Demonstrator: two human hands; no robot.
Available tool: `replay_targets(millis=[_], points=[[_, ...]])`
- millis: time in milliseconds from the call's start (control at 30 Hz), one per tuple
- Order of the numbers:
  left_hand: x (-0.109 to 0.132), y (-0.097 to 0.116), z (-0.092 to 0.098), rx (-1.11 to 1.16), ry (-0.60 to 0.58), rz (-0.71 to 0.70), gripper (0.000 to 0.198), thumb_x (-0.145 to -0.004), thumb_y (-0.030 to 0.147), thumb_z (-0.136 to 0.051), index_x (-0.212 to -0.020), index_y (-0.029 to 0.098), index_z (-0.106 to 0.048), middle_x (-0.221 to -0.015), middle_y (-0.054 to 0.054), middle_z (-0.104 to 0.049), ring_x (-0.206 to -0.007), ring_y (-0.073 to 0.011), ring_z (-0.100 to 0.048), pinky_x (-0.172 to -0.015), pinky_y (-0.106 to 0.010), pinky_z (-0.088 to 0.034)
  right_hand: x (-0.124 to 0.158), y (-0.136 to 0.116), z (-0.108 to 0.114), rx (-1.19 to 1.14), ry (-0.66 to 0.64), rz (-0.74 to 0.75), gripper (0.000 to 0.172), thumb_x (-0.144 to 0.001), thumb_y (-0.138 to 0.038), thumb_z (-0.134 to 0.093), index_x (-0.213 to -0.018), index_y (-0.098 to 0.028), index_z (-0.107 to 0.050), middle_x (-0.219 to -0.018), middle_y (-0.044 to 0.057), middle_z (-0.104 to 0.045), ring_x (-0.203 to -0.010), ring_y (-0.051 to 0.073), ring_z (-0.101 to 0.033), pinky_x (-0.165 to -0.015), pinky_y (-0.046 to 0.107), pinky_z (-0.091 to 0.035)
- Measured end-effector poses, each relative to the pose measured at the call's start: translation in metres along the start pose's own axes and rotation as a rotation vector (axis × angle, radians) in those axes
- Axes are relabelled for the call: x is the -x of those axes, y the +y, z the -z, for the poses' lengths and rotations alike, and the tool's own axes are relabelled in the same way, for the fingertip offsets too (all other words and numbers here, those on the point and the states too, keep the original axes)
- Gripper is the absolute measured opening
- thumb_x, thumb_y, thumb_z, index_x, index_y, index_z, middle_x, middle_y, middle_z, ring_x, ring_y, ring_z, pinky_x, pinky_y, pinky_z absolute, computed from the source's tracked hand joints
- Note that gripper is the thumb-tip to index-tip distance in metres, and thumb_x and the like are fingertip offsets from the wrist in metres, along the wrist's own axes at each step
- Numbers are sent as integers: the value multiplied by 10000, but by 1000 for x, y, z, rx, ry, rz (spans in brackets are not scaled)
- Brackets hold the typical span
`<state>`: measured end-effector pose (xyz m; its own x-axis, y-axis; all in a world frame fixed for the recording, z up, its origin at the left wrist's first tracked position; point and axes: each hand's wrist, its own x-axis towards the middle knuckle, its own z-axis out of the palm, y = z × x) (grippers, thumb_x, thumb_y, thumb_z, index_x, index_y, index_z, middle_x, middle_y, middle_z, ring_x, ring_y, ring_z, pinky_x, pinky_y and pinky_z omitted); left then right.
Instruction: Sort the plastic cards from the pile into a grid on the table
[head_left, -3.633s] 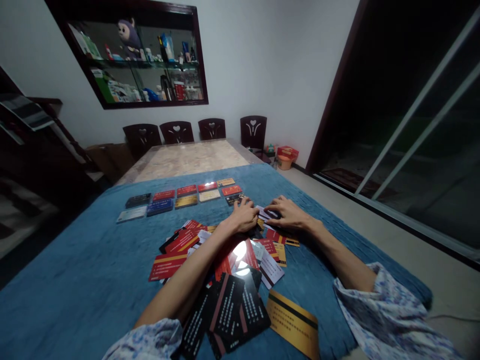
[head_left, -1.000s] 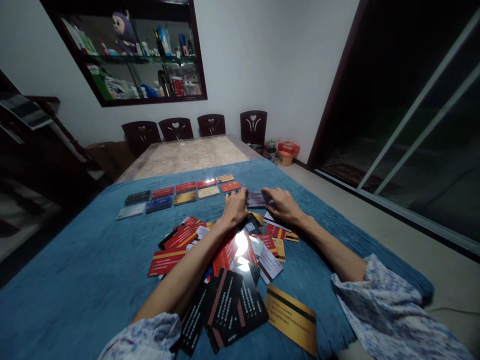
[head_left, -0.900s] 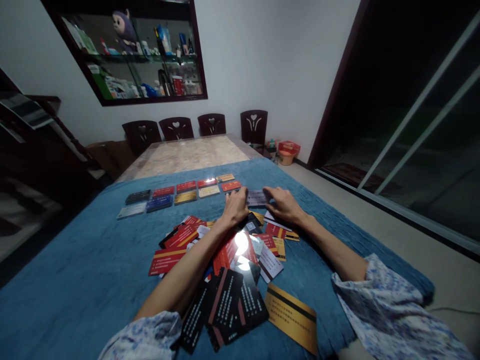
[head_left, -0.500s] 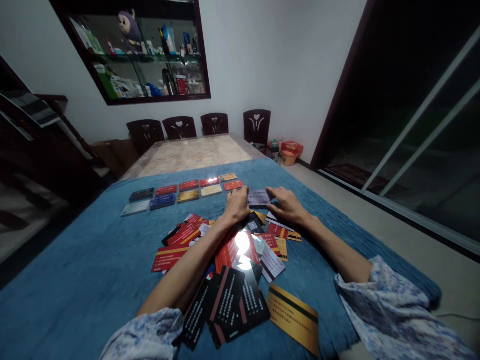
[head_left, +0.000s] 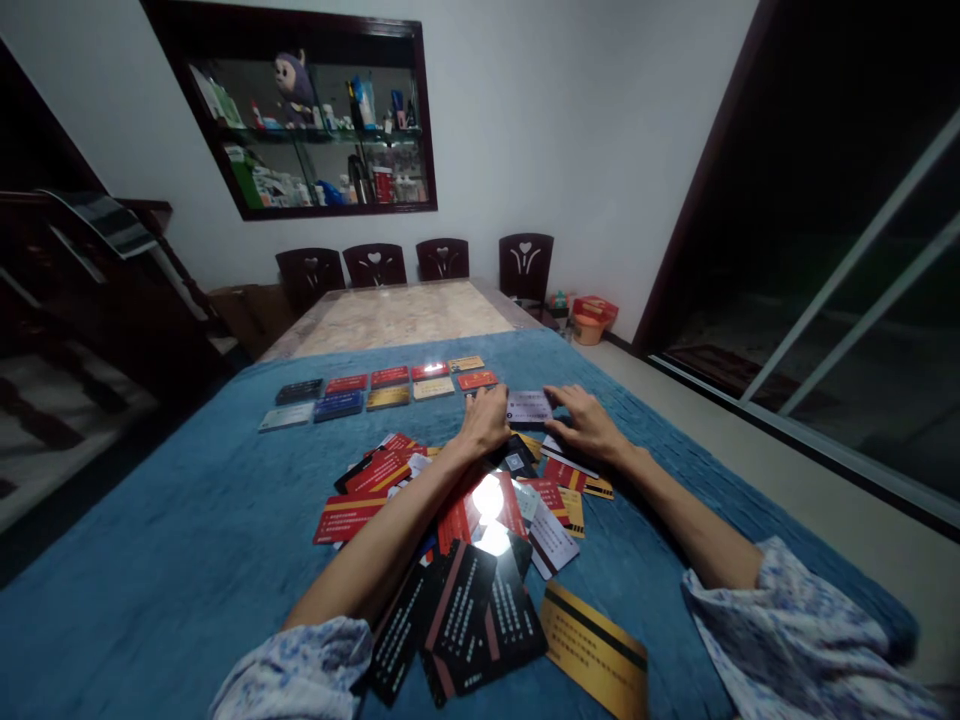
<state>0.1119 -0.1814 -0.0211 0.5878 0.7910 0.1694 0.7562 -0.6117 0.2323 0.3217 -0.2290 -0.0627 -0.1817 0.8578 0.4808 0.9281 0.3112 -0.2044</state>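
A pale lilac card [head_left: 529, 407] with dark print lies between my two hands, possibly several cards stacked. My left hand [head_left: 486, 418] is closed at its left edge, fingers curled and partly hidden. On the opposite side, my right hand [head_left: 589, 425] has its thumb and forefinger against the right edge. Below my hands spreads a loose heap of cards: red cards [head_left: 352, 517], black cards [head_left: 484, 620], a white card [head_left: 553, 540] and a gold card [head_left: 596, 645]. Beyond my left hand, neat card stacks stand in two rows, among them a blue stack [head_left: 337, 405] and a gold stack [head_left: 388, 397].
A blue cloth [head_left: 187, 540] covers the near part of the table; the stone-patterned top [head_left: 405, 318] shows beyond. Dark chairs [head_left: 375, 265] line the far side. A wall cabinet [head_left: 337, 210] hangs behind, and a glass sliding door [head_left: 847, 260] is at right.
The camera view has shifted slightly, so everything sits a little lower and further right. Both hands keep their places at the lilac card's edges.
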Motion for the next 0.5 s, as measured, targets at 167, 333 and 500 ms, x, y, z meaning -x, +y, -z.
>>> replay_targets(millis=[167, 333, 500], points=[[0, 3, 8, -18, -28, -13, 392, -785, 91, -584, -1164, 156, -511, -1212, -146, -636, -1169, -306, -527, -941, -429, -434, 0, 4, -1, -54, 8, -4, 483, -826, -276, -606, -1287, -134, -589, -1049, 135, -674, -980, 289, -569, -852, 409, -458], [4, 1, 16, -53, -50, -42, 352, -816, 190, -619, -1156, 146, -538, -1270, -162, -599, -1190, -312, -519, -955, -441, -437, -1, 5, -1, -91, -1, 15, 465, -825, -310, -629, -1268, -170, -615, -1011, 116, -678, -955, 279, -575, -843, 401, -452], [15, -9, 21, -26, -43, -64, 431, -817, 278, -668, -1208, 143, -546, -1283, -169, -578, -1201, -322, -524, -973, -450, -443, -3, -5, -1, -119, -44, 58, 459, -843, -345, -630, -1269, -173, -626, -1024, 120, -681, -944, 274, -572, -829, 396, -453]])
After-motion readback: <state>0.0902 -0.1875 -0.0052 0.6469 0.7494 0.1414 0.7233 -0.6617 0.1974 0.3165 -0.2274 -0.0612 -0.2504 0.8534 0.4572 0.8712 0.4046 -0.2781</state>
